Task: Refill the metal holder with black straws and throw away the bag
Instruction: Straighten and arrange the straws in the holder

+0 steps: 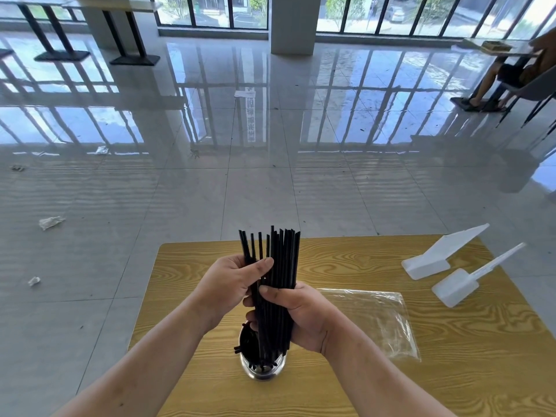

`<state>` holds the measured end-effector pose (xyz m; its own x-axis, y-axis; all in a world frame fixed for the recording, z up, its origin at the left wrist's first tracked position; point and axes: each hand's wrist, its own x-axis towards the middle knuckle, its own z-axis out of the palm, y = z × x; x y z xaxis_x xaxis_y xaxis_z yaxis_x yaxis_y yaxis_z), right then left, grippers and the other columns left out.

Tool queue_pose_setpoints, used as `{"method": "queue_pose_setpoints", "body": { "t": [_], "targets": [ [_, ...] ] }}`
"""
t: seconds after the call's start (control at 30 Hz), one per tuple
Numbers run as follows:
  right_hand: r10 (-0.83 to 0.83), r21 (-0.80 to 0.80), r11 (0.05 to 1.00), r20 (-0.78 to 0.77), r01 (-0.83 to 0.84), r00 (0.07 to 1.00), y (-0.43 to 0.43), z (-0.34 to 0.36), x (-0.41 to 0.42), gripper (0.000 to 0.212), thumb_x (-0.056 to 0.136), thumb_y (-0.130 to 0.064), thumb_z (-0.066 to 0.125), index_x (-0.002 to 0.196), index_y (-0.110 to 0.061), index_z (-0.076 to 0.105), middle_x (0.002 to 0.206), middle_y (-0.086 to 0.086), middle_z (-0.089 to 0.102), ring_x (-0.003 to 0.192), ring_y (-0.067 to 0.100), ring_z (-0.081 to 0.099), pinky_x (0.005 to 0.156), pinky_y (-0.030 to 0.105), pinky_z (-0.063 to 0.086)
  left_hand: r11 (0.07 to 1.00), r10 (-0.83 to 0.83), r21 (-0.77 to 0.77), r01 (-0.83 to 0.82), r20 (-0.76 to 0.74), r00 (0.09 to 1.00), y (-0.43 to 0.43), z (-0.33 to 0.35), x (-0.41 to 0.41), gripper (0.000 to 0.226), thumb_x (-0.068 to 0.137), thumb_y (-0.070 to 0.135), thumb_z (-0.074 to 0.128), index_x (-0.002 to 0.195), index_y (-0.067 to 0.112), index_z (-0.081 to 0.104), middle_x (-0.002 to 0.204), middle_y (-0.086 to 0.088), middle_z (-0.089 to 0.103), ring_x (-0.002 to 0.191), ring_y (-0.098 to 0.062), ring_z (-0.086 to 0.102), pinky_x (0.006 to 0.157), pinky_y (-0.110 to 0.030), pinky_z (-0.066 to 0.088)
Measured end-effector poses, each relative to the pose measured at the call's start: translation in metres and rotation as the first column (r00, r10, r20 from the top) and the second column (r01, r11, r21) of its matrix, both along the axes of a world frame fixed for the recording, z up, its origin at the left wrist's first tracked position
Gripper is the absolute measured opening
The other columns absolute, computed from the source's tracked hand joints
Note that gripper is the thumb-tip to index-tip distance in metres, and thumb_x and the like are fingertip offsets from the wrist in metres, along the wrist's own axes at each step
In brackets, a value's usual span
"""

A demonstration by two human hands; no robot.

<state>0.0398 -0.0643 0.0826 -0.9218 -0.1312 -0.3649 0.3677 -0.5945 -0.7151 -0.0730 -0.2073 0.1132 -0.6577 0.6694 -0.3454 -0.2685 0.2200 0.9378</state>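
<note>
We hold the black straws (281, 254) upright, left hand (236, 285) gripping high and right hand (301, 319) gripping low. The metal holder (264, 375) stands directly beneath, with the straw ends inside its mouth, so we judge the move is straight down. The clear plastic bag (376, 317) lies flat nearer our right hand.

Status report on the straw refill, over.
Left hand, right hand grip black straws, lower ends in metal holder. Bag on table, not binned. Nothing blocking.
</note>
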Motion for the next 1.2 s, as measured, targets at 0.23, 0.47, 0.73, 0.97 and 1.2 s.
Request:
{"method": "queue_pose_setpoints", "body": {
  "t": [0.23, 0.47, 0.73, 0.97, 1.2],
  "targets": [
    [0.009, 0.019, 1.0, 0.017, -0.01, 1.0, 0.0, -0.004, 0.003, 0.038, 0.097, -0.027, 0.083, 0.127, -0.006, 0.075, 0.117, 0.018, 0.075, 0.102, 0.034, 0.074, 0.094, 0.049, 0.058, 0.997, -0.039, -0.066, 0.036, -0.042, 0.998, 0.003, 0.0, 0.004, 0.034, 0.103, 0.046, 0.067, 0.091, 0.019, 0.083, 0.075, -0.002, 0.076, 0.054, -0.015, 0.058, 0.048, -0.025, 0.048],
    [-0.022, 0.043, 0.999, 0.025, 0.021, 0.999, 0.003, -0.006, 0.008, 0.038, 0.093, -0.028, 0.086, 0.124, -0.008, 0.078, 0.115, 0.019, 0.077, 0.099, 0.034, 0.076, 0.091, 0.047, 0.061, 0.995, -0.068, -0.077, 0.064, -0.041, 0.997, 0.004, 0.0, 0.007, 0.024, 0.103, 0.037, 0.069, 0.095, 0.02, 0.084, 0.082, -0.004, 0.08, 0.058, -0.017, 0.062, 0.05, -0.025, 0.049],
    [-0.038, 0.041, 0.998, 0.037, 0.037, 0.999, 0.003, -0.002, 0.013, 0.041, 0.098, -0.031, 0.08, 0.129, -0.005, 0.075, 0.116, 0.023, 0.076, 0.102, 0.037, 0.076, 0.092, 0.05, 0.06, 0.991, -0.094, -0.088, 0.097, 0.038, 0.995, 0.008, 0.002, 0.008, 0.018, 0.104, 0.028, 0.069, 0.096, 0.019, 0.083, 0.083, -0.005, 0.08, 0.064, -0.017, 0.071, 0.05, -0.028, 0.052],
    [-0.05, 0.059, 0.997, 0.052, 0.047, 0.997, 0.004, -0.002, 0.016, 0.04, 0.098, -0.031, 0.08, 0.125, -0.002, 0.076, 0.115, 0.023, 0.076, 0.101, 0.036, 0.076, 0.09, 0.048, 0.062, 0.992, -0.086, -0.085, 0.088, 0.026, 0.996, 0.008, -0.001, 0.013, 0.024, 0.109, 0.029, 0.06, 0.104, 0.013, 0.078, 0.082, -0.004, 0.077, 0.063, -0.018, 0.065, 0.051, -0.029, 0.049],
    [-0.057, 0.105, 0.993, 0.061, 0.051, 0.996, 0.004, -0.002, 0.02, 0.033, 0.097, -0.032, 0.081, 0.118, -0.006, 0.08, 0.113, 0.021, 0.078, 0.105, 0.035, 0.076, 0.091, 0.045, 0.062, 0.989, -0.106, -0.101, 0.105, -0.004, 0.994, 0.006, -0.002, 0.014, 0.018, 0.107, 0.029, 0.064, 0.109, 0.018, 0.079, 0.088, 0.0, 0.081, 0.067, -0.01, 0.071, 0.053, -0.022, 0.051]
  ]
}}
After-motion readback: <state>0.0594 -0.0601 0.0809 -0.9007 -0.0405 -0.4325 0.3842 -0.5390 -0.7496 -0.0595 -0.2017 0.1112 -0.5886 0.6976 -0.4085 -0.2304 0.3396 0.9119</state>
